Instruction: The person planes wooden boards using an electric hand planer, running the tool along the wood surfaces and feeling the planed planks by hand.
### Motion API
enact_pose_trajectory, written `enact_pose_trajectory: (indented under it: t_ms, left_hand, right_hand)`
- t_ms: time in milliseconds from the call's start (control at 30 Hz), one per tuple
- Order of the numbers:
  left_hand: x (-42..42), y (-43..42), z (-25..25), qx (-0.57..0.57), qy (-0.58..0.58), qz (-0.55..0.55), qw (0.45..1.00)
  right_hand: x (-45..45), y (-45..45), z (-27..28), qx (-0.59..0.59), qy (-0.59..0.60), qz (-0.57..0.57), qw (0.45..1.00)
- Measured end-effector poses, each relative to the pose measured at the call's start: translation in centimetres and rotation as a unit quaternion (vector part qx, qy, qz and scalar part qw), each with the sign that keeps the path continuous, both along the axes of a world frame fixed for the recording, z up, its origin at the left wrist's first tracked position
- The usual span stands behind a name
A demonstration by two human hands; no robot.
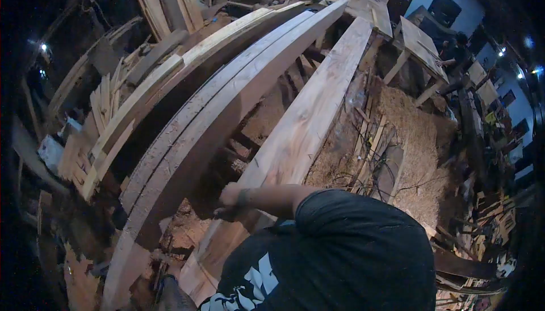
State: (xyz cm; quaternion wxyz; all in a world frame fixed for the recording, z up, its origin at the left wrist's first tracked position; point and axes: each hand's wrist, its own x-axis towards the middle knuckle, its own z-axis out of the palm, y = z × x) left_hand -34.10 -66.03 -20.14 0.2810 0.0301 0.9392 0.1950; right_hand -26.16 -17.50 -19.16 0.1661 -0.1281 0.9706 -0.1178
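My right hand (229, 195) is at the left edge of a long, wide wooden plank (301, 118), its forearm reaching across the board. The fingers look curled over a dark shape (226, 214) beneath them, too shadowed to name. The plank runs from beside my body toward the far end of the workshop, with reddish and pale grain on its face. My left hand cannot be made out; my dark shirt (363, 243) fills the lower middle of the view.
Long curved beams (193, 124) lie to the left, with paler curved timber (170, 78) beyond. Wood shavings (420, 141) cover the floor at right, near loose sticks and cables. A wooden table (423, 47) and another person (456, 53) are at the far right.
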Motion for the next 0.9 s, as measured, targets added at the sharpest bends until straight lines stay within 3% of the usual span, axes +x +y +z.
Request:
enact_pose_trajectory:
  t_ms: [167,233,300,400,533,567,733,833,900]
  left_hand:
    - [0.5,2.3,-0.3,-0.001,-0.003,-0.008,1.0]
    - [0.7,3.0,-0.2,0.006,0.001,-0.017,1.0]
    - [0.7,3.6,-1.2,0.025,0.011,-0.038,0.999]
    - [2.2,5.9,-2.1,0.036,0.013,-0.095,0.995]
    - [7.2,8.1,-0.8,-0.017,-0.031,-0.059,0.998]
    - [7.4,8.8,-0.2,-0.027,-0.062,-0.038,0.997]
    - [5.2,10.0,-0.8,-0.012,-0.18,-0.016,0.983]
    - [5.4,10.0,-0.9,-0.006,-0.171,0.012,0.985]
    - [5.9,10.6,1.9,-0.038,-0.116,0.035,0.992]
  right_hand:
    - [1.1,4.8,2.3,-0.001,0.069,-0.016,0.997]
    - [1.0,7.1,0.6,0.069,0.195,-0.044,0.977]
    - [0.9,8.4,-0.6,0.084,0.199,-0.02,0.976]
    - [1.7,12.1,1.6,0.002,0.104,0.033,0.994]
    - [1.6,12.3,2.5,-0.076,0.089,0.02,0.993]
    - [1.3,13.0,2.5,-0.079,0.14,0.077,0.984]
    - [0.6,15.2,-2.2,-0.044,0.232,0.106,0.966]
    - [0.5,12.7,2.7,-0.005,-0.008,0.037,0.999]
    - [0.4,13.7,1.3,-0.027,0.002,0.026,0.999]
